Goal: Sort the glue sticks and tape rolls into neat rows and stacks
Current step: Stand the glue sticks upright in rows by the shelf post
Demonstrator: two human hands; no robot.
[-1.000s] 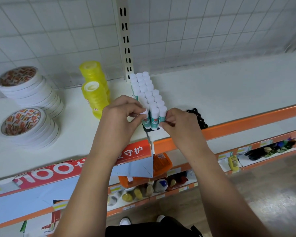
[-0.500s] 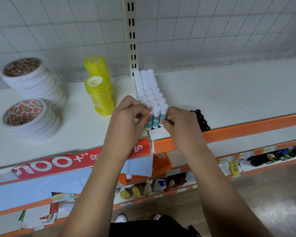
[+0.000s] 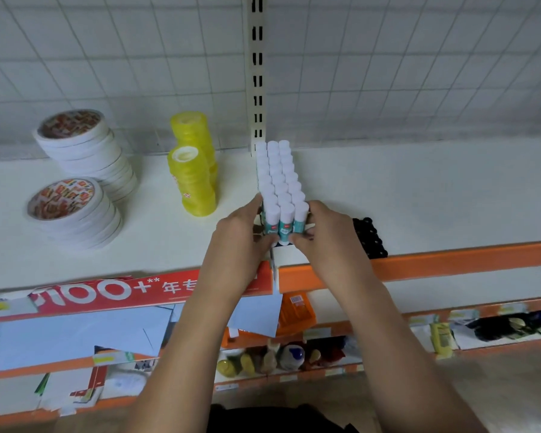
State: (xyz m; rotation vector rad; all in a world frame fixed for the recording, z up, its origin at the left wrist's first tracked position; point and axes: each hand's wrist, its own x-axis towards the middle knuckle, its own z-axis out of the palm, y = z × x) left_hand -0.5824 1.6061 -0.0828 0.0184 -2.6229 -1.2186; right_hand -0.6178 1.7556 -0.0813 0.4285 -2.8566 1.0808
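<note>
Head camera: at the left of the shelf (image 3: 419,198) stand two stacks of white tape rolls (image 3: 75,182), with two yellow tape stacks (image 3: 194,182) beside them. At centre, glue sticks (image 3: 277,179) stand upright in three rows. The left hand (image 3: 241,235) and right hand (image 3: 328,235) grip the front row from either side. Black beads (image 3: 369,235) lie just right.

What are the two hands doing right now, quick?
Left hand: closed, gripping the front glue sticks.
Right hand: closed, gripping the same glue sticks.
</note>
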